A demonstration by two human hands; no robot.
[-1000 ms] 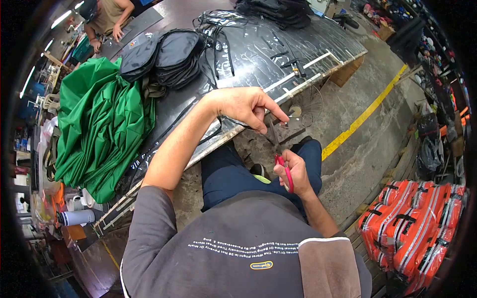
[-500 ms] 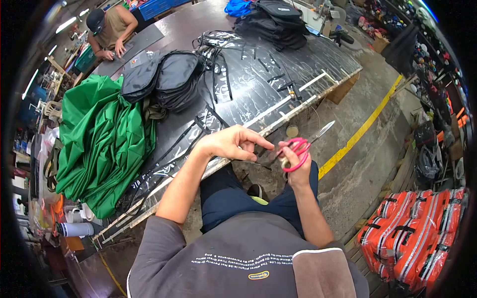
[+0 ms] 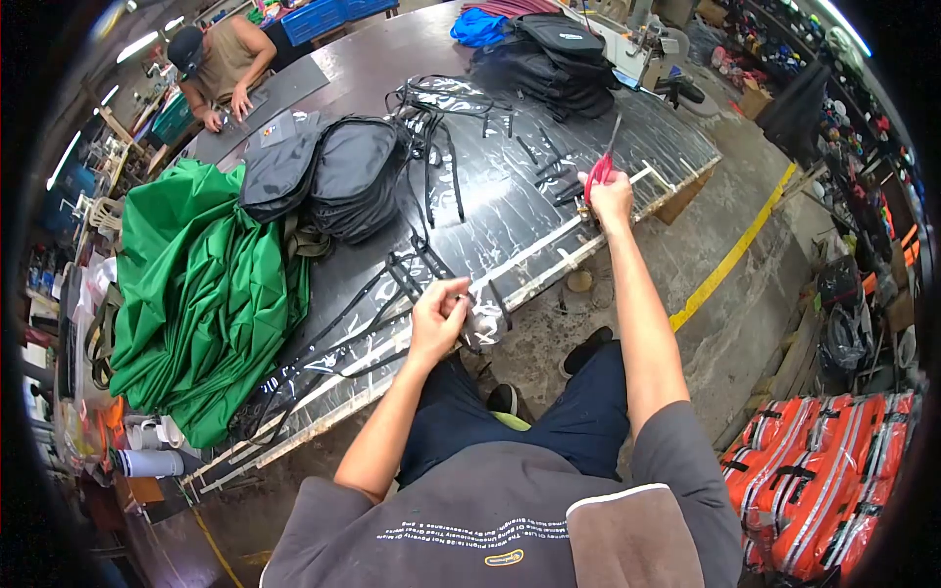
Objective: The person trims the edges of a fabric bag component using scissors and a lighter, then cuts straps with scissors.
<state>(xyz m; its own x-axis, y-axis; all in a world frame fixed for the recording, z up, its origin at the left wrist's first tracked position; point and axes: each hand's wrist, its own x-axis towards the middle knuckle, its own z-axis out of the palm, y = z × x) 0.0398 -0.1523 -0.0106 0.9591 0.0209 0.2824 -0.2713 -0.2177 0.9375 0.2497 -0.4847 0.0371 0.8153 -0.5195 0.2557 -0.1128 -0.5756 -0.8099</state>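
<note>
Over the table's near edge, my left hand [image 3: 438,321] is closed, its fingers curled on a clear plastic piece with black trim [image 3: 487,321] that hangs beside them. My right hand [image 3: 613,201] is further out to the right, over the table edge, and grips scissors [image 3: 599,172] by their pink-red handles, blades pointing away from me. Black strips [image 3: 549,157] lie on the table just beyond the scissors. More black straps [image 3: 404,274] lie beyond my left hand.
The dark table [image 3: 363,78] carries stacked black bags [image 3: 358,171], a heap of green fabric [image 3: 201,294] and more black bags [image 3: 554,64]. Across it, another person [image 3: 230,64] works with both hands. Orange packs [image 3: 818,480] are stacked at lower right.
My right hand has moved forward and right with the scissors, from near my lap to the table edge. My left hand has shifted slightly down, its fingers now curled in and the clear plastic piece visible.
</note>
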